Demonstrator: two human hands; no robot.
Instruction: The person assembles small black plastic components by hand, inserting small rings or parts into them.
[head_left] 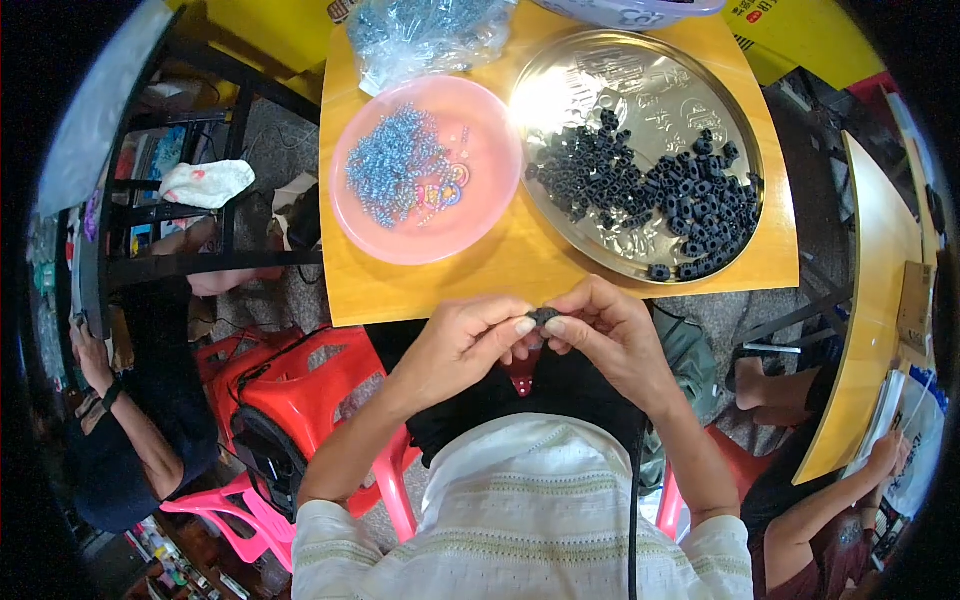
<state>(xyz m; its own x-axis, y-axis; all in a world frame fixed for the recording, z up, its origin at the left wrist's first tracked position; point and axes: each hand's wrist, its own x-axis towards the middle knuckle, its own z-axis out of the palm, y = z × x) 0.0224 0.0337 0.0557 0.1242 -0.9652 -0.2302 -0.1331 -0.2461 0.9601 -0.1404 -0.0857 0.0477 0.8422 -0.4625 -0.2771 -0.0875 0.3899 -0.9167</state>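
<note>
Just off the table's near edge, my left hand (pixel 480 335) and my right hand (pixel 612 330) meet fingertip to fingertip. Both pinch one small black part (pixel 543 316) between thumbs and forefingers; its exact kind is too small to make out. Beyond them, a pink bowl (pixel 480 215) holds a heap of small blue-grey springs (pixel 395 165). To its right, a round shiny metal tray (pixel 640 75) carries many loose small black parts (pixel 700 205), much like the one in my fingers.
A clear bag of blue-grey pieces (pixel 425 35) lies at the back of the yellow table (pixel 440 285), near a pale purple basin (pixel 630 12). Red stools (pixel 300 380) stand at left. Other people sit on both sides, one with a hand (pixel 92 355) at far left, another's hand (pixel 885 455) at right.
</note>
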